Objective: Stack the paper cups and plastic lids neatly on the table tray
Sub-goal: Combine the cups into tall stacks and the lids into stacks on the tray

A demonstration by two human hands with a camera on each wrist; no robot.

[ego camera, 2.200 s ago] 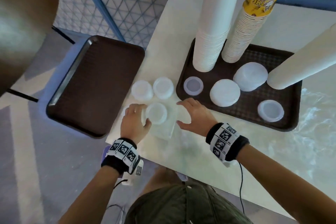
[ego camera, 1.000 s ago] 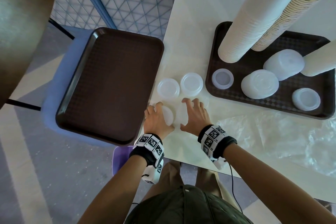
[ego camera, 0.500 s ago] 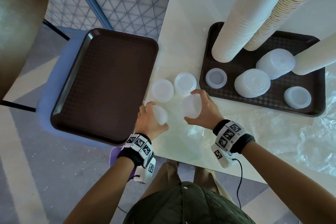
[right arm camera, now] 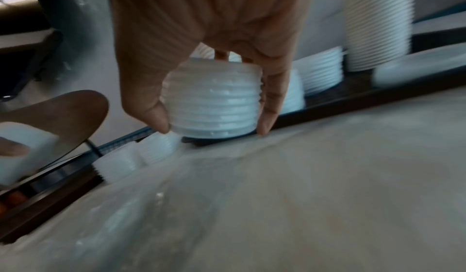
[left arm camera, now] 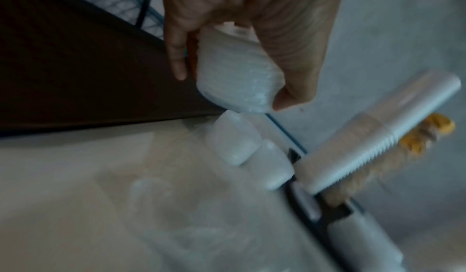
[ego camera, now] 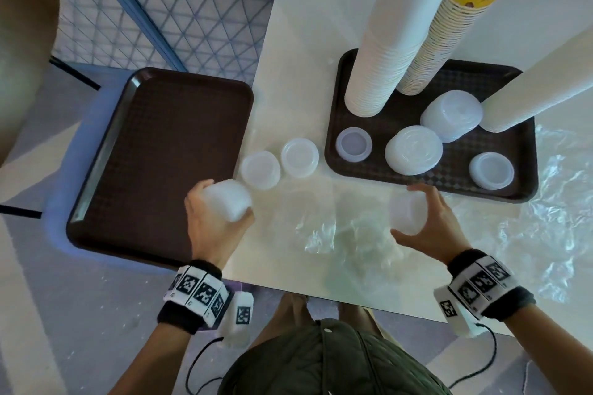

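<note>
Far left, off the table edge: a bare brown tray on a blue seat, nothing on it.

Next, the left hand, grip closed round 1 short stack of plastic lids, thumb on one side and fingers on the other, stack tipped on its side with its axis slanting. Held above the table's left edge, just short of 2 loose lid stacks standing upright on the table beyond the fingertips.

Mid-table: crumpled clear plastic wrap, flat and empty as far as can be told.

Then the right hand, grip closed round a second stack of lids, thumb near side, fingers far side. In the right wrist view, about 10 ribbed lids nested, axis near upright, bottom rim close above the table.

Rightmost, the table tray: 3 tall paper cup columns, 2 wide lid stacks and 2 small ones.

Deciding relation: tray's near rim directly ahead of the right fingertips, almost touching; left stack well apart from that tray, with the 2 loose stacks between. Right hand clearly nearer. Likely call: lift over the rim and forward, into the bare patch between the small stack and the wide one, axis kept vertical. Loose nesting could shear if tilted.
</note>
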